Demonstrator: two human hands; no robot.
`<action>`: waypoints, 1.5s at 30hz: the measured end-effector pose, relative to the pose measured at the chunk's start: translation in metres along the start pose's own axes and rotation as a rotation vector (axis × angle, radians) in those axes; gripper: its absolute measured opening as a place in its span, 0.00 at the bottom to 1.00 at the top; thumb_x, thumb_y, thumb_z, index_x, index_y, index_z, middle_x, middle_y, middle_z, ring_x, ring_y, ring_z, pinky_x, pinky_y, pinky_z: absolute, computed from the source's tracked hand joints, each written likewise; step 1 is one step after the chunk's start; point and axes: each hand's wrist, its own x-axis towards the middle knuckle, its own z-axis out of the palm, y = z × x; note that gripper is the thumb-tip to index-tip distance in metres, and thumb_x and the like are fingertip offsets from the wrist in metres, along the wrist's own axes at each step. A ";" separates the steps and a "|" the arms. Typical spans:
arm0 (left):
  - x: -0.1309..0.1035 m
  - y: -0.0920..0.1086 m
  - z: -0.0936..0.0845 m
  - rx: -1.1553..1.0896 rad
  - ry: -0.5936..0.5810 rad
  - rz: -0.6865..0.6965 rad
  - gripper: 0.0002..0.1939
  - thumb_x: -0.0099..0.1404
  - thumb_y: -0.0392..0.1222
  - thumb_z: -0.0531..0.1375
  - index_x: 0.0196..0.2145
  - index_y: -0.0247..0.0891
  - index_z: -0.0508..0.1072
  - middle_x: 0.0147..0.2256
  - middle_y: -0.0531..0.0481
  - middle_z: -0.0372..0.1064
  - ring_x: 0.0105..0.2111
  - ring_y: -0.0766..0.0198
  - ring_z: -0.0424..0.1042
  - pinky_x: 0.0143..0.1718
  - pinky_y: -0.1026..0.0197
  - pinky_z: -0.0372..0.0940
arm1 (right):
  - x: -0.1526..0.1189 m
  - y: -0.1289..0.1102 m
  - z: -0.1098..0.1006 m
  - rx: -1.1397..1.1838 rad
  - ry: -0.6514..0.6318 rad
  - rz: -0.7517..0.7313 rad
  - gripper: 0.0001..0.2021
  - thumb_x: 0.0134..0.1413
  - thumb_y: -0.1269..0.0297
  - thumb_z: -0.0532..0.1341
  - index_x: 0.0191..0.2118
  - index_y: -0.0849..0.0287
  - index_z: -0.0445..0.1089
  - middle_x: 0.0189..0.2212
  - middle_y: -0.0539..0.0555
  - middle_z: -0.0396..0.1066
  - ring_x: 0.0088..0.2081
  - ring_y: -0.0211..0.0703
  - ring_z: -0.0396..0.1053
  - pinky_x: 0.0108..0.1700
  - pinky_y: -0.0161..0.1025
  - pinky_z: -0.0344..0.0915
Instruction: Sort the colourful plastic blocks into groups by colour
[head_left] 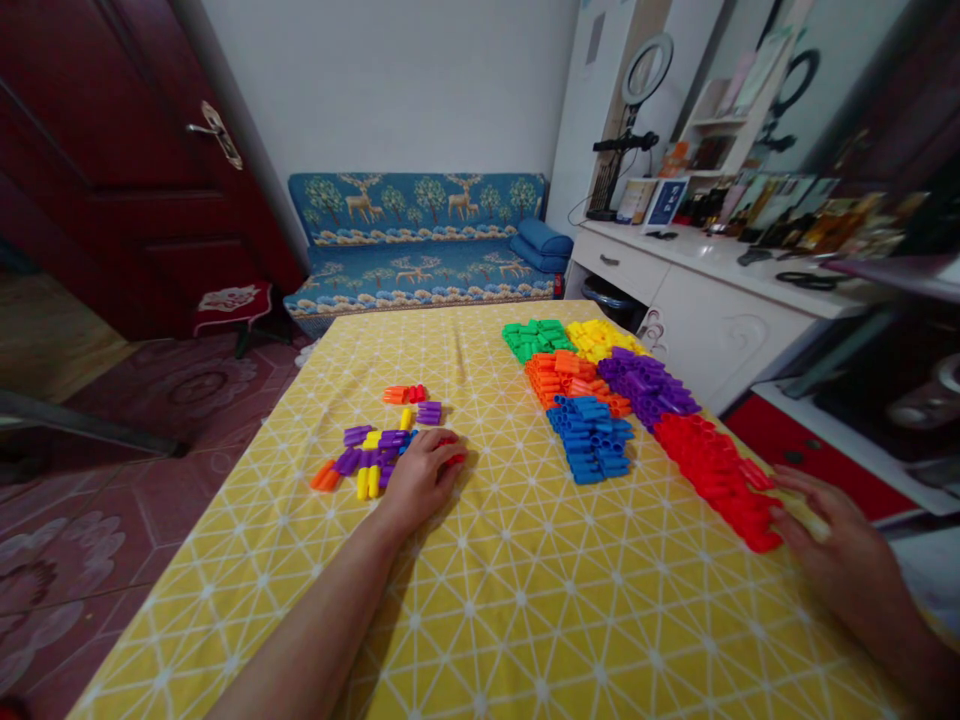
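My left hand [429, 478] is curled over red tube-shaped plastic blocks [454, 458], which show partly under its fingers. Beside it lies a loose cluster of purple blocks [349, 462], yellow blocks [368, 484] and orange blocks [325, 476]; a bit of blue shows at the fingers. Just beyond are a purple group [429, 412] and an orange-and-red group [403, 394]. At the right, my right hand [840, 545] reaches the near end of the red pile [712, 475], thumb and fingers apart. One red block [755, 474] lies at its fingertips; whether it is gripped is unclear.
Piles of green [536, 340], yellow [600, 340], orange [566, 378], purple [646, 388] and blue blocks [590, 440] lie on the yellow tablecloth [480, 600]. Behind stand a blue sofa [420, 262] and, at right, a white dresser [697, 290]. A small stool [232, 302] is left.
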 end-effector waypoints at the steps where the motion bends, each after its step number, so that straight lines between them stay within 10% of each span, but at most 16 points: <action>1: 0.000 0.000 0.000 -0.001 -0.002 -0.002 0.11 0.65 0.35 0.57 0.43 0.39 0.76 0.46 0.42 0.70 0.46 0.55 0.69 0.48 0.51 0.67 | 0.001 -0.006 0.001 0.023 0.012 -0.033 0.18 0.58 0.52 0.51 0.49 0.56 0.64 0.54 0.60 0.67 0.56 0.48 0.66 0.61 0.41 0.59; 9: 0.000 0.001 0.000 -0.025 -0.007 -0.013 0.11 0.65 0.35 0.57 0.43 0.39 0.76 0.46 0.42 0.70 0.46 0.56 0.70 0.48 0.53 0.67 | 0.020 -0.048 0.023 -0.117 -0.094 -0.092 0.37 0.57 0.43 0.53 0.65 0.62 0.51 0.61 0.64 0.57 0.61 0.55 0.57 0.63 0.47 0.53; 28: 0.000 0.002 -0.001 -0.071 0.031 -0.019 0.11 0.65 0.36 0.57 0.44 0.39 0.76 0.46 0.42 0.70 0.47 0.56 0.70 0.48 0.53 0.69 | 0.020 -0.046 0.026 -0.096 -0.076 -0.091 0.34 0.60 0.45 0.49 0.64 0.64 0.54 0.61 0.64 0.57 0.62 0.55 0.57 0.63 0.47 0.55; 33: 0.000 0.013 -0.007 -0.245 0.061 -0.079 0.14 0.66 0.39 0.58 0.49 0.39 0.72 0.49 0.42 0.68 0.48 0.58 0.71 0.50 0.55 0.69 | 0.016 -0.100 0.011 0.080 0.009 -0.245 0.28 0.61 0.51 0.52 0.63 0.57 0.55 0.63 0.60 0.54 0.64 0.55 0.54 0.66 0.52 0.52; 41: -0.006 0.035 -0.008 -0.745 -0.040 -0.302 0.24 0.64 0.50 0.62 0.55 0.39 0.67 0.53 0.38 0.67 0.42 0.58 0.74 0.40 0.58 0.73 | -0.018 -0.238 0.043 0.674 -0.523 -0.485 0.26 0.58 0.71 0.54 0.62 0.51 0.56 0.60 0.57 0.58 0.51 0.41 0.68 0.48 0.41 0.71; 45: -0.007 0.041 -0.011 -0.971 -0.111 -0.350 0.32 0.62 0.52 0.64 0.60 0.42 0.60 0.54 0.38 0.65 0.39 0.60 0.75 0.38 0.60 0.72 | -0.017 -0.287 0.055 0.690 -0.545 -0.523 0.24 0.55 0.72 0.58 0.58 0.52 0.61 0.55 0.55 0.64 0.53 0.43 0.66 0.52 0.43 0.68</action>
